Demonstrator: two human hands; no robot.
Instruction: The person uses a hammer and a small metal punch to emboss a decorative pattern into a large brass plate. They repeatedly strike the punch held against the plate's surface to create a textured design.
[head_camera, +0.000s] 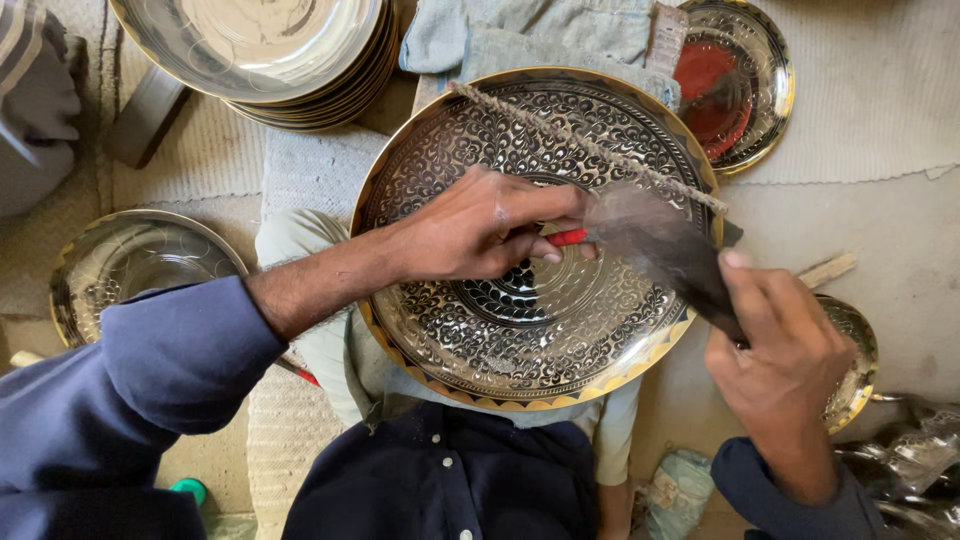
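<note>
- the engraved brass plate (520, 340) sits at the centre of the frame, resting on the person's lap.
- the left hand (480, 228) is over the plate, fingers clenched around a red-handled tool (566, 238).
- the right hand (780, 360), at lower right, grips a dark, motion-blurred mallet (665, 250) whose head is beside the tool.
- a stack of plain plates (270, 50) lies at upper left; a red-centred plate (730, 85) at upper right.

Pale woven floor mat (880, 90): stacked plates (270, 50) above the left hand (470, 225), engraved tray (125, 260) beside it.
</note>
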